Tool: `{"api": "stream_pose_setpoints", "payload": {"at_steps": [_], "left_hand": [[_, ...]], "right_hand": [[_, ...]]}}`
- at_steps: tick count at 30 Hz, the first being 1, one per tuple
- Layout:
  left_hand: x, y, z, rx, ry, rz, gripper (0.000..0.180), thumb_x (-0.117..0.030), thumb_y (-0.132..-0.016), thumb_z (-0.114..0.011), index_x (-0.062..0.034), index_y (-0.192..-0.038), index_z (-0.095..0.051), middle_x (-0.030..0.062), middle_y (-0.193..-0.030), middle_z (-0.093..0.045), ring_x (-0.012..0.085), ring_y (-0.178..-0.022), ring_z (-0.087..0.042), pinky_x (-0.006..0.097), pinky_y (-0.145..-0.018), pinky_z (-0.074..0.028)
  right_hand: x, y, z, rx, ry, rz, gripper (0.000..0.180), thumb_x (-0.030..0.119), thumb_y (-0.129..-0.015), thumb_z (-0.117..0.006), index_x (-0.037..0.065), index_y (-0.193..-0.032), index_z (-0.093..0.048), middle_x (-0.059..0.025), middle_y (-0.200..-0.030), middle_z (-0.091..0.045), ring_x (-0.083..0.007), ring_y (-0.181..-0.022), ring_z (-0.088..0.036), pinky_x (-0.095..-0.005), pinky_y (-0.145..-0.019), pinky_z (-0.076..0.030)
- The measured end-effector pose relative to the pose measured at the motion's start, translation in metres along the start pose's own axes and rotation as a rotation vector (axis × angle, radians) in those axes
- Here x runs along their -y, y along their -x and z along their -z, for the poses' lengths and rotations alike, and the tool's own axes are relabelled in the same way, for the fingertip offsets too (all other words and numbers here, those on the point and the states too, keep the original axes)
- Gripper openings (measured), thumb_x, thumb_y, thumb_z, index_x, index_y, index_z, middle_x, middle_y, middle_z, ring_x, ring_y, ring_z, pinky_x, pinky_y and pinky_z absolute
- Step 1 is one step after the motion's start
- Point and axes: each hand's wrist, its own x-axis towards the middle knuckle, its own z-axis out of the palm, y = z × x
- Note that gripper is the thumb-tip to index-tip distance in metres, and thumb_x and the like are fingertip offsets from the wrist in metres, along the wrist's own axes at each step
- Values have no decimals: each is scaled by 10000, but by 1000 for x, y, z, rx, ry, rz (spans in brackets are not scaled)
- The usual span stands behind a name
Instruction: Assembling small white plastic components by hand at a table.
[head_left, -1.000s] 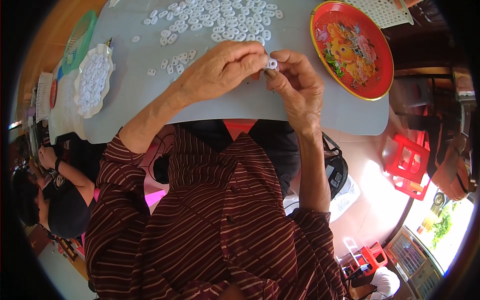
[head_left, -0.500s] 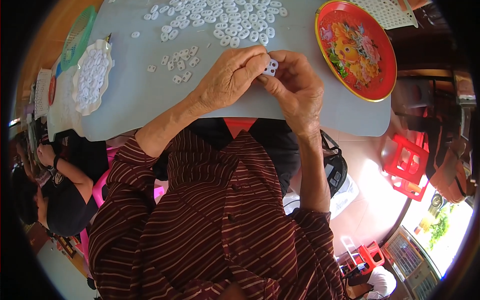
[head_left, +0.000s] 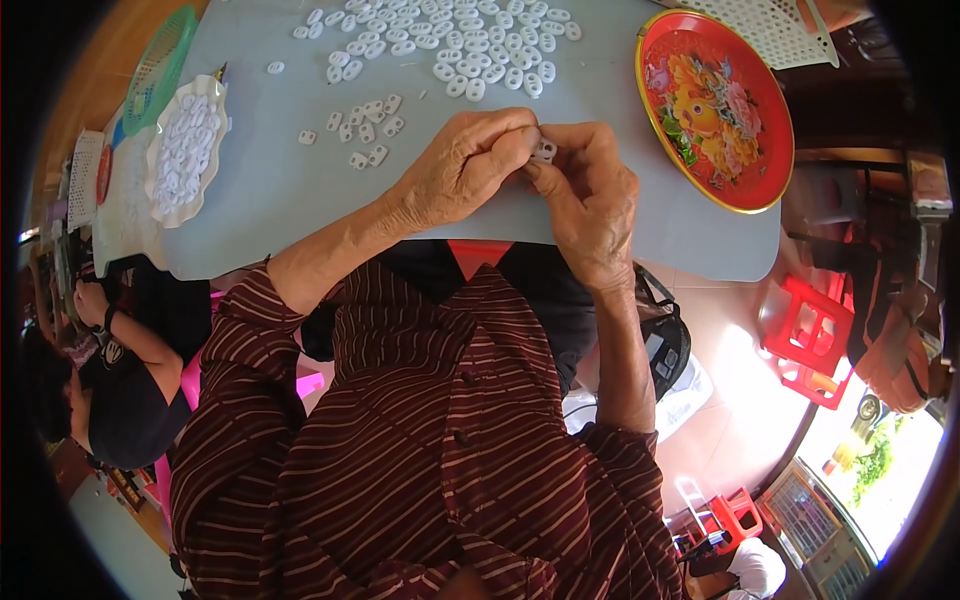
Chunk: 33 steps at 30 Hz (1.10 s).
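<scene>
Barely changed from half a second ago: both hands still together over the near edge of the grey bench (head_left: pixel 300 200), the view only slightly shifted. Left hand (head_left: pixel 462 165) and right hand (head_left: pixel 590 195) meeting fingertip to fingertip, fingers of both pinched on one small white plastic piece (head_left: pixel 543 152) held between them, just above the bench. Loose white pieces (head_left: pixel 450 45) scattered farther back; red tray (head_left: pixel 715 105) off right.

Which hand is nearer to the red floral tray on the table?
Right. The right hand is just left of the red floral tray, apart from it, pinching a small white plastic piece. The left hand is farther left, beyond that piece.
</scene>
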Motion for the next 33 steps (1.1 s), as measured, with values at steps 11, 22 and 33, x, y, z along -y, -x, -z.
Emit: {"api": "stream_pose_setpoints", "payload": {"at_steps": [11,22,33], "left_hand": [[3,2,-1,47,111,65,266,-184,-928,-407,43,-938,-546,78,-773,-592,117,-728,-511,268,-699,-439],[1,-2,-5,-3,93,-19,277,-218,-950,-412,28,-897,-528,43,-688,-503,111,-661,-423,264,-624,-397],[-11,6,-10,-64,121,-43,280,-247,-973,-441,-6,-843,-499,30,-603,-401,109,-566,-366,292,-524,-358]], "right_hand": [[-3,2,-3,-11,95,73,213,-40,-784,-664,-11,-948,-532,-97,-758,-645,-159,-699,-646,-272,-627,-503],[0,-1,4,-3,-112,-37,147,-6,-832,-644,-33,-955,-567,-83,-780,-649,-126,-722,-630,-257,-641,-501],[9,-2,8,-26,-223,-51,136,32,-888,-592,-43,-999,-575,-67,-806,-627,-99,-705,-580,-229,-649,-482]]}}
